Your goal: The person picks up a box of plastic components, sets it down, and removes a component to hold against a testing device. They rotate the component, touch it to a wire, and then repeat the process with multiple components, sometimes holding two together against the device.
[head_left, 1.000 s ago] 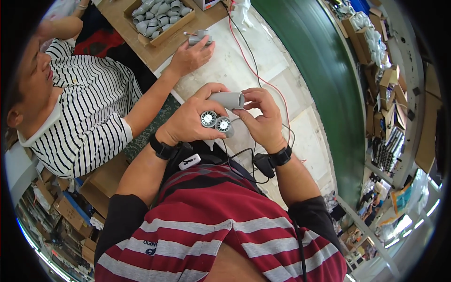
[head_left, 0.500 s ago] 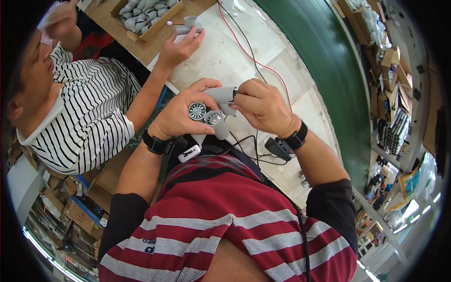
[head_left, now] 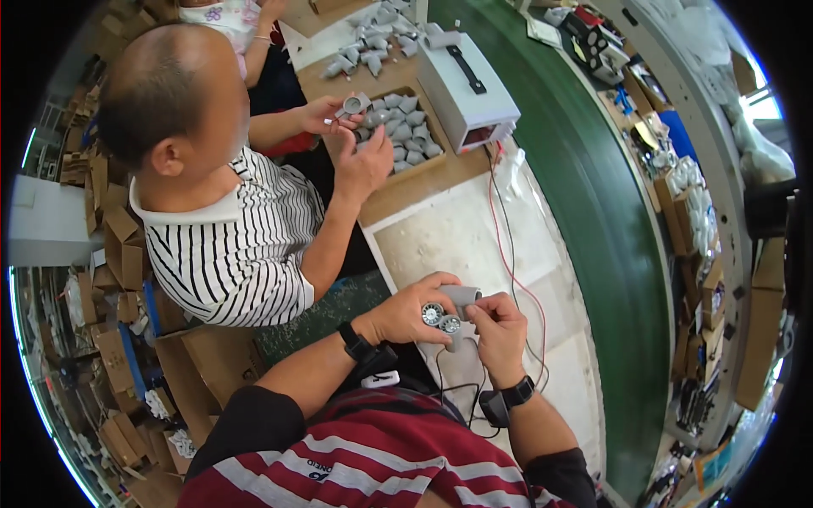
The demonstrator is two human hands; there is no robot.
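Head cam: left hand (head_left: 411,313) is wrapped around the grey tube fitting (head_left: 461,294), over the white tabletop (head_left: 449,237). Right hand (head_left: 501,335) is at its open mouth, can't tell if it's gripping. Looks light, stiff, kinda smooth; I'd hold the barrel. Tabletop edge's left, red cable (head_left: 539,308) right, more elbow room far side.

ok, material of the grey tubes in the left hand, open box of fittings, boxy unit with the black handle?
Grey tubes: probably plastic, painted metal possible; matte, even colour, smooth surface.
Open box: looks like cardboard; dull brown, thin walls.
Boxy unit: painted metal or plastic, can't tell which; smooth pale casing, crisp edges.
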